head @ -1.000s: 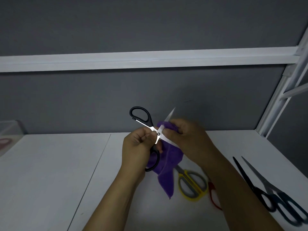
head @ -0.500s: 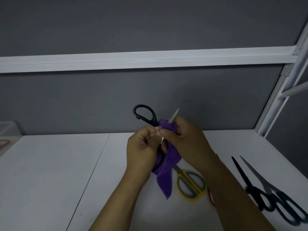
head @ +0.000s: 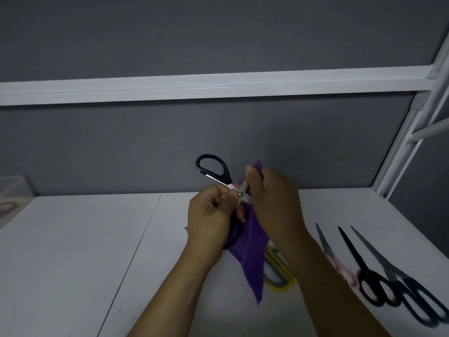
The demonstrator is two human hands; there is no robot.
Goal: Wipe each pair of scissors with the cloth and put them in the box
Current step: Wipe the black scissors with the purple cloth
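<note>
My left hand (head: 211, 215) grips the black-handled scissors (head: 215, 170) near the pivot, above the white table; one handle loop sticks up to the left, the other hangs below my fist. My right hand (head: 272, 203) holds the purple cloth (head: 252, 259) wrapped over the blades, so only the tip of a blade shows above my fingers. The cloth's free end hangs down to the table. A clear box (head: 14, 198) with pink-handled scissors inside sits at the far left edge.
On the table (head: 85, 251) lie yellow-handled scissors (head: 279, 276) partly under the cloth and my right arm, pink-handled scissors (head: 337, 261), and two dark-handled pairs (head: 371, 283) (head: 413, 295) at the right. A white shelf rail (head: 218, 86) and frame post stand behind.
My right hand slid the cloth up along the blades toward their tips, covering more of them. The scissors' pivot shows again beside my left fingers.
</note>
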